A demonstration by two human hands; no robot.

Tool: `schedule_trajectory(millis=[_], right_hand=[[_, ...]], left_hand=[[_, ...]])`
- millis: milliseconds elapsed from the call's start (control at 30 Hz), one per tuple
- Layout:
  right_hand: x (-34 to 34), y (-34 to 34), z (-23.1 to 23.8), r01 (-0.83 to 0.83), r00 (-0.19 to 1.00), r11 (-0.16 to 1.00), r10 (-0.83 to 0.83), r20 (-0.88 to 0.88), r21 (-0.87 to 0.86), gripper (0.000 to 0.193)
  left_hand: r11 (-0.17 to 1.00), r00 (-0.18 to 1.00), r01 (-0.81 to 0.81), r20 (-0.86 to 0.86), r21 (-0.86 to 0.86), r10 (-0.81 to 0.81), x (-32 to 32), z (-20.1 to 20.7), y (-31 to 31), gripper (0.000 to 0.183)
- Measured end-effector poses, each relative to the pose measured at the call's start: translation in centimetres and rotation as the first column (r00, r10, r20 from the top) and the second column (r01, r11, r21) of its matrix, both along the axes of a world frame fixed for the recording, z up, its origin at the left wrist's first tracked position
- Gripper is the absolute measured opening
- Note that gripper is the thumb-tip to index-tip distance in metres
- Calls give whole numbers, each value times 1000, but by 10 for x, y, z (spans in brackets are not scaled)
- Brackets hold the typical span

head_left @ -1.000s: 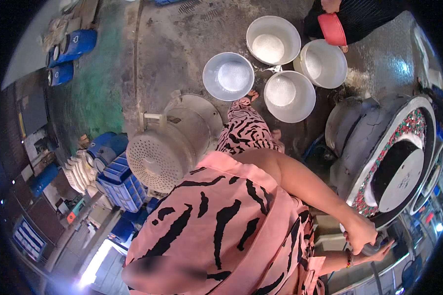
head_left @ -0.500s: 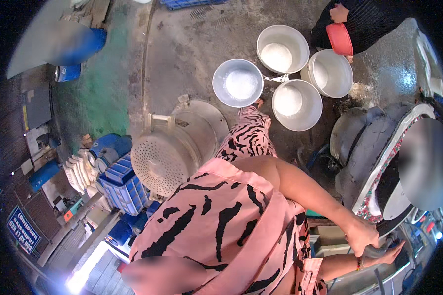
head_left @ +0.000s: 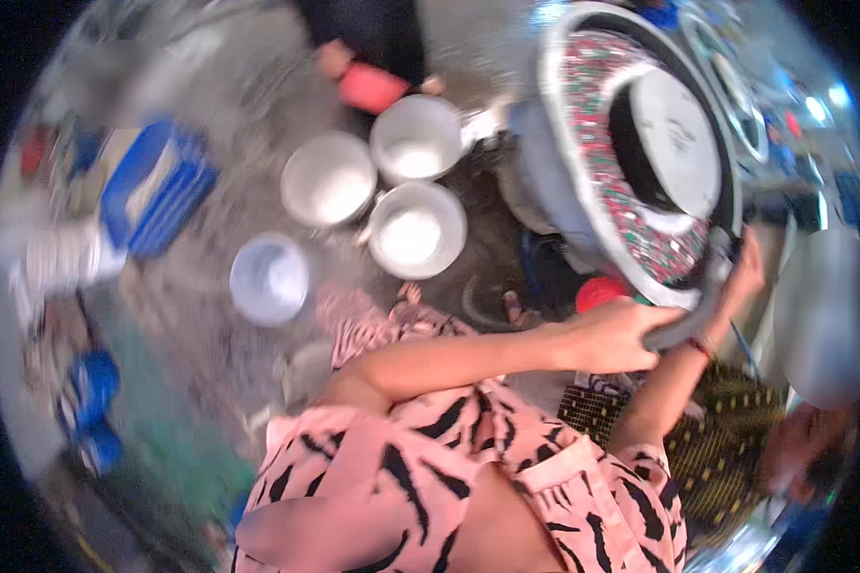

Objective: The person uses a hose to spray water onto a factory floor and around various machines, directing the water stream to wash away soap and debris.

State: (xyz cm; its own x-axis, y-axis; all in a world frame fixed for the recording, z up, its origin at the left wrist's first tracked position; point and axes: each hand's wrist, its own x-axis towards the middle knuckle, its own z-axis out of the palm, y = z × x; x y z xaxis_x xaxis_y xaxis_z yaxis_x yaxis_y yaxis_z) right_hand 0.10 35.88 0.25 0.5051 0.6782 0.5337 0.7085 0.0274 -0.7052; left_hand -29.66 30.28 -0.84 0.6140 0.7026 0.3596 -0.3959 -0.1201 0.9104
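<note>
Grey tube: one curved length (head_left: 690, 325), lower end in the left hand (head_left: 616, 336), upper end by the tub rim, at 1 o'clock from the left fingers.
Long axis: bent, running roughly 7 o'clock to 1 o'clock.
Nearer hand: left, in contact; forearm lies across the body toward 3 o'clock.
Left fingers: closed round the tube's lower end.
Right hand: one (head_left: 741, 277), fingers extended and open, just beside the tube, which lies at its 9 o'clock; contact cannot be told.
Bracelet: one, red (head_left: 703, 346), on the right wrist.
Tub: one, round, pale-rimmed (head_left: 556, 86), 2 o'clock of the view, tilted in appearance; upper end of the tube close to its lower rim.
Tub contents: small red, green and white pieces (head_left: 588, 124), too many and too blurred to count, round one pale-topped core (head_left: 678, 138).
Buckets: four; three white (head_left: 328, 181) (head_left: 417, 138) (head_left: 417, 231) grouped near 12 o'clock, one bluish (head_left: 269, 277) apart at 9 o'clock.
Red container: one (head_left: 375, 88), near 12 o'clock, at a co-worker's hand (head_left: 333, 58).
Red round object: one (head_left: 600, 294), just below the tub, 11 o'clock from the left fingers; kind unclear.
Blue crate: one (head_left: 162, 196), 10 o'clock.
Blue drums: two visible (head_left: 96, 377) (head_left: 100, 449), 8 o'clock.
</note>
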Motion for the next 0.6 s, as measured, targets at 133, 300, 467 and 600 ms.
schedule_trajectory(millis=[133,300,467,600], right_hand=[[-13,16,-10,63,981,998,-63,-181,-9,26],[-46,23,-39,275,944,901,-187,273,-334,37],[-127,73,-72,346,903,835,-173,394,-427,40],[-114,103,-96,229,927,855,-47,371,-466,39]], left_hand=[[991,964,97,-240,-94,-117,4,1,-6,58],[980,942,53,-316,-193,-114,-17,-13,4,56],[972,933,-19,-354,-236,-68,-68,-34,38,54],[972,948,14,-307,-234,-88,-96,-38,72,55]])
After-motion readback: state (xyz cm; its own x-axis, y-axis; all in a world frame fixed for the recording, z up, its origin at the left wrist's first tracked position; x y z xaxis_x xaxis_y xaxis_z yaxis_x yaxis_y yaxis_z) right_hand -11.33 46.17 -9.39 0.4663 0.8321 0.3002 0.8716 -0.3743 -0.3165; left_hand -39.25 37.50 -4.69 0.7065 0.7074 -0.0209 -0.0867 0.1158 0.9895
